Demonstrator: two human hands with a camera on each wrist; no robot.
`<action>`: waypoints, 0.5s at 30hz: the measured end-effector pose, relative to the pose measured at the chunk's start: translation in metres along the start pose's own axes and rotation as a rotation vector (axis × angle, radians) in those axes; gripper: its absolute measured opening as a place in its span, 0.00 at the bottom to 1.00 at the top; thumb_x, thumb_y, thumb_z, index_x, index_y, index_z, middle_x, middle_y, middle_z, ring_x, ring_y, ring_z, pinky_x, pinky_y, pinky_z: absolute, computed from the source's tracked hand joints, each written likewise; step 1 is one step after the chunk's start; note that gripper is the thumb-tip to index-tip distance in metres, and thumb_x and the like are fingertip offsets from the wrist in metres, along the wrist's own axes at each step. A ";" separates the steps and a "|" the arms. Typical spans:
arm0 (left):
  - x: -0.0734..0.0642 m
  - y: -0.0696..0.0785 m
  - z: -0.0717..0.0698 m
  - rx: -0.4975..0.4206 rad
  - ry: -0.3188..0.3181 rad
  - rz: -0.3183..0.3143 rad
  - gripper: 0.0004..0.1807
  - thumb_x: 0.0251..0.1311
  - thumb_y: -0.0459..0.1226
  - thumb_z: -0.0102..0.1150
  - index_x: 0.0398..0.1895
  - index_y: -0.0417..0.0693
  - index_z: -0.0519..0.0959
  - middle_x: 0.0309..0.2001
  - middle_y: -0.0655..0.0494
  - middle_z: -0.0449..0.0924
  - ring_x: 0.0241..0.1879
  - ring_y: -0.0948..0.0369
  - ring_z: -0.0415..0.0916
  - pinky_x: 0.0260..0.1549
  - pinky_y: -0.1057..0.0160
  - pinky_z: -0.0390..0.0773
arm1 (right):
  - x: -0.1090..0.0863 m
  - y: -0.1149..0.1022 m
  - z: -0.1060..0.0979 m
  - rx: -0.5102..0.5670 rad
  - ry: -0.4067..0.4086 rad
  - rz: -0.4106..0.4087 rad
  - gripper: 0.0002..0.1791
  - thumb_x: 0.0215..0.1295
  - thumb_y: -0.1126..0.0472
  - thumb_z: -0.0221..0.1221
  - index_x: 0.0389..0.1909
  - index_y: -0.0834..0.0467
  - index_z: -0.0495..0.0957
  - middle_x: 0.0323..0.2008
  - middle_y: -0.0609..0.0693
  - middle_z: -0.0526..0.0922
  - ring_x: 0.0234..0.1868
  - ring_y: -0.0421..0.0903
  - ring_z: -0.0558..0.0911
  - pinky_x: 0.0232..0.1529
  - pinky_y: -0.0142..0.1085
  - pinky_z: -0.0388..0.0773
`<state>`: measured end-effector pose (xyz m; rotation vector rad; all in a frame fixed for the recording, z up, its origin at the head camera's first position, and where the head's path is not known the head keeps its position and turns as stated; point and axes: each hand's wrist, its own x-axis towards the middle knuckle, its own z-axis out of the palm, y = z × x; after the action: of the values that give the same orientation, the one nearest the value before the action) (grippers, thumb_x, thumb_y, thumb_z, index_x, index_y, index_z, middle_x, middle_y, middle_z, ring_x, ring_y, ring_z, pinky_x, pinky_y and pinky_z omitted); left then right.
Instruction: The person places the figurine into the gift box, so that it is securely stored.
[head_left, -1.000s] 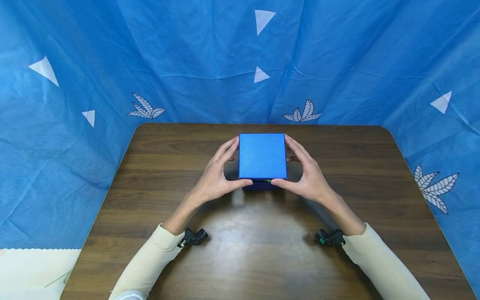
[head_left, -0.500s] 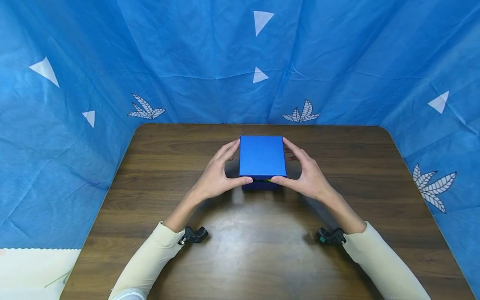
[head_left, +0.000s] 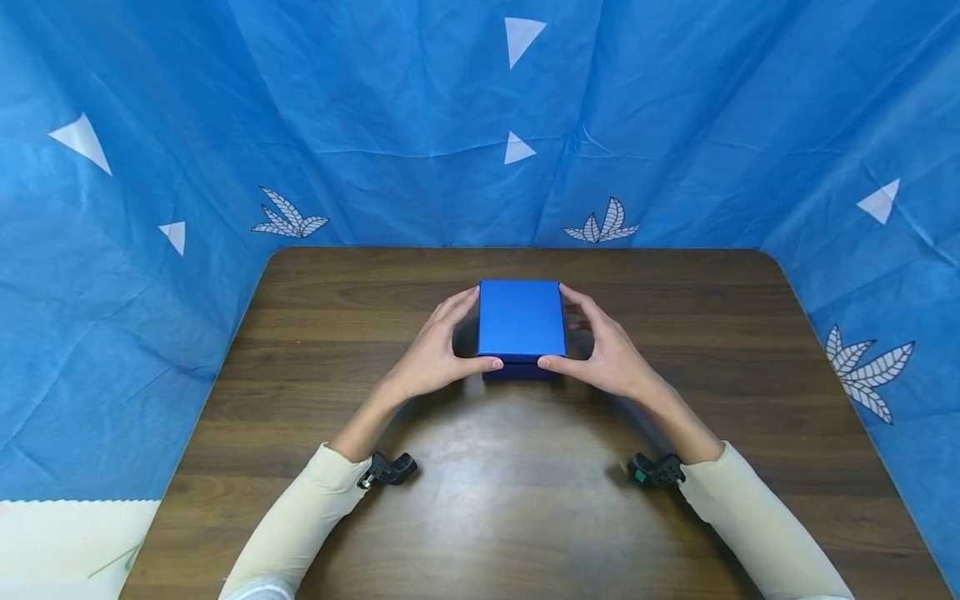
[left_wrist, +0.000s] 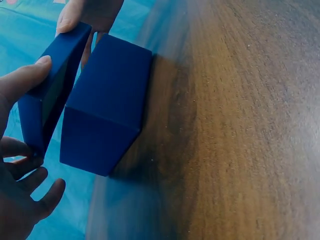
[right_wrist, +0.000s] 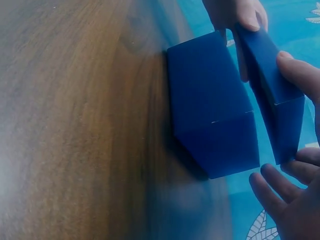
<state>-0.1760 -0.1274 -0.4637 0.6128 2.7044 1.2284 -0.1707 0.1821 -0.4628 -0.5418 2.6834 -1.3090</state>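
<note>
A blue box lid (head_left: pixel 521 318) is held level just above a darker blue box base (left_wrist: pixel 102 80) that stands on the table. My left hand (head_left: pixel 435 350) grips the lid's left side, thumb at the front edge and fingers toward the back corner. On the opposite side my right hand (head_left: pixel 609 350) pinches it the same way. Both wrist views show a narrow gap between the lid and the base (right_wrist: pixel 212 85). What the base contains is hidden.
The wooden table (head_left: pixel 480 500) carries the box near its far half. A blue cloth (head_left: pixel 420 100) with white triangles and leaf prints hangs behind and at both sides. Black cameras (head_left: pixel 390 469) are strapped on the wrists.
Both hands have lowered the lid toward the base, and the right hand has shifted slightly left. A bit of yellow-green seen earlier under the lid's front edge no longer shows.
</note>
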 end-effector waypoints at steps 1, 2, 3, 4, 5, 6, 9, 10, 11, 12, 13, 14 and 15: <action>0.000 -0.001 0.001 -0.003 -0.004 -0.004 0.64 0.55 0.61 0.79 0.89 0.64 0.49 0.87 0.54 0.53 0.85 0.48 0.55 0.80 0.33 0.63 | 0.000 0.001 0.001 -0.001 -0.004 0.005 0.61 0.61 0.43 0.77 0.88 0.40 0.49 0.82 0.58 0.63 0.75 0.64 0.74 0.72 0.65 0.75; 0.001 -0.002 0.002 -0.008 -0.008 -0.010 0.64 0.55 0.61 0.79 0.89 0.64 0.49 0.87 0.54 0.53 0.84 0.47 0.59 0.78 0.34 0.65 | 0.001 0.001 0.001 -0.005 -0.008 0.009 0.61 0.61 0.43 0.77 0.88 0.40 0.48 0.82 0.58 0.64 0.74 0.64 0.75 0.72 0.65 0.75; 0.001 -0.003 0.002 -0.017 -0.015 -0.014 0.64 0.55 0.60 0.80 0.89 0.64 0.49 0.87 0.53 0.53 0.82 0.47 0.62 0.77 0.35 0.68 | 0.001 0.002 0.002 -0.002 -0.012 0.012 0.61 0.61 0.43 0.77 0.88 0.40 0.48 0.82 0.58 0.64 0.74 0.64 0.75 0.72 0.66 0.75; 0.001 -0.004 0.003 -0.026 -0.022 -0.018 0.64 0.56 0.60 0.80 0.89 0.63 0.49 0.87 0.53 0.53 0.80 0.46 0.65 0.76 0.36 0.70 | 0.002 0.003 0.003 -0.002 -0.015 0.016 0.62 0.61 0.42 0.77 0.88 0.40 0.48 0.81 0.59 0.64 0.74 0.65 0.75 0.72 0.66 0.75; 0.001 -0.005 0.004 -0.036 -0.028 -0.020 0.64 0.56 0.59 0.80 0.89 0.63 0.49 0.87 0.53 0.52 0.79 0.45 0.68 0.75 0.38 0.73 | 0.002 0.004 0.003 -0.002 -0.019 0.019 0.62 0.61 0.42 0.77 0.88 0.40 0.48 0.81 0.59 0.64 0.73 0.65 0.76 0.71 0.66 0.75; 0.002 -0.006 0.005 -0.046 -0.034 -0.021 0.64 0.56 0.58 0.80 0.90 0.62 0.48 0.87 0.52 0.52 0.77 0.45 0.70 0.74 0.40 0.75 | 0.002 0.005 0.004 -0.003 -0.023 0.023 0.62 0.61 0.42 0.77 0.88 0.40 0.48 0.81 0.58 0.64 0.73 0.65 0.76 0.71 0.66 0.76; 0.003 -0.009 0.008 -0.075 -0.049 -0.018 0.64 0.58 0.56 0.80 0.90 0.60 0.48 0.87 0.51 0.51 0.76 0.46 0.71 0.71 0.44 0.79 | 0.002 0.008 0.006 0.002 -0.032 0.034 0.62 0.61 0.42 0.77 0.88 0.40 0.48 0.81 0.59 0.65 0.72 0.65 0.77 0.71 0.66 0.76; 0.003 -0.010 0.009 -0.079 -0.050 -0.016 0.64 0.58 0.55 0.80 0.90 0.59 0.48 0.87 0.51 0.51 0.77 0.46 0.70 0.71 0.45 0.79 | 0.002 0.009 0.007 0.003 -0.034 0.037 0.62 0.61 0.41 0.77 0.88 0.40 0.48 0.81 0.59 0.65 0.72 0.65 0.77 0.71 0.66 0.76; 0.003 -0.011 0.009 -0.083 -0.051 -0.015 0.64 0.58 0.55 0.80 0.90 0.59 0.48 0.87 0.51 0.51 0.77 0.47 0.69 0.71 0.46 0.79 | 0.002 0.010 0.008 0.006 -0.035 0.040 0.62 0.61 0.41 0.77 0.88 0.40 0.48 0.81 0.59 0.65 0.72 0.65 0.78 0.71 0.66 0.76; 0.003 -0.012 0.010 -0.086 -0.051 -0.016 0.63 0.58 0.55 0.80 0.90 0.59 0.48 0.87 0.51 0.52 0.78 0.47 0.69 0.71 0.46 0.79 | 0.002 0.011 0.008 0.009 -0.037 0.042 0.61 0.61 0.41 0.77 0.88 0.40 0.48 0.81 0.59 0.65 0.72 0.65 0.78 0.71 0.66 0.76; 0.003 -0.013 0.011 -0.089 -0.051 -0.017 0.63 0.58 0.55 0.80 0.90 0.59 0.48 0.87 0.51 0.52 0.78 0.48 0.68 0.71 0.46 0.79 | 0.002 0.011 0.008 0.015 -0.039 0.043 0.61 0.61 0.41 0.77 0.88 0.40 0.48 0.81 0.59 0.65 0.72 0.65 0.78 0.71 0.66 0.76; 0.003 -0.013 0.011 -0.092 -0.050 -0.019 0.63 0.58 0.56 0.80 0.90 0.59 0.48 0.87 0.51 0.52 0.78 0.48 0.68 0.71 0.46 0.80 | 0.002 0.012 0.008 0.020 -0.041 0.042 0.61 0.62 0.42 0.77 0.88 0.40 0.48 0.80 0.60 0.65 0.72 0.65 0.78 0.71 0.65 0.76; 0.003 -0.014 0.012 -0.096 -0.050 -0.022 0.63 0.58 0.56 0.80 0.90 0.59 0.48 0.87 0.52 0.52 0.78 0.48 0.69 0.71 0.46 0.80 | 0.002 0.012 0.008 0.027 -0.043 0.042 0.61 0.62 0.42 0.77 0.88 0.40 0.48 0.80 0.60 0.65 0.72 0.64 0.77 0.71 0.65 0.76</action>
<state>-0.1802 -0.1262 -0.4815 0.5918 2.5877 1.3100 -0.1742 0.1817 -0.4770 -0.5022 2.6242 -1.3049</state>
